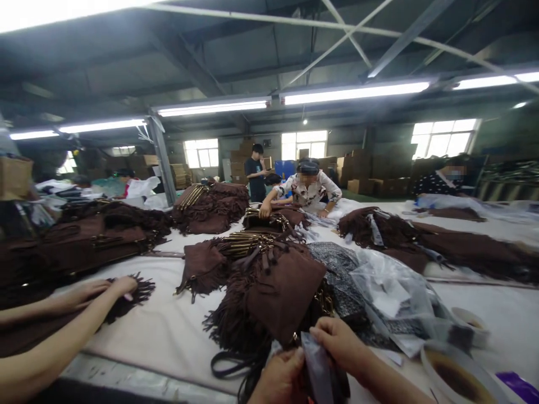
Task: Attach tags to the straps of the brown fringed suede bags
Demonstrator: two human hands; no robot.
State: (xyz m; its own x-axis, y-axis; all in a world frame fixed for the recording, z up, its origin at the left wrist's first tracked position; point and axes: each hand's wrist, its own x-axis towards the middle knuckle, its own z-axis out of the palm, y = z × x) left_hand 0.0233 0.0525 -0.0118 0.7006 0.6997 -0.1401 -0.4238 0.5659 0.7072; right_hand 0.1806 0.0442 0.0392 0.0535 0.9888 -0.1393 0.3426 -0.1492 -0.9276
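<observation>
At the lower middle of the head view, my left hand (281,372) is closed, thumb and fingers pinching one side of a grey plastic wrapper (315,362). My right hand (337,341) pinches the wrapper's upper edge from the right. What lies inside the wrapper is hidden. Just beyond my hands, a dark brown fringed bag (282,289) rests on the pile, its gold-coloured chain (323,303) along the right side. A thin black strap (229,365) loops out to the left of my left hand.
Another person's hands (101,292) press on brown fringed material at left. Across the table (177,336), a co-worker (309,188) handles more bags. Clear plastic (391,280) and a tub of brown liquid (457,373) stand at right. More brown bags (92,233) are heaped at left.
</observation>
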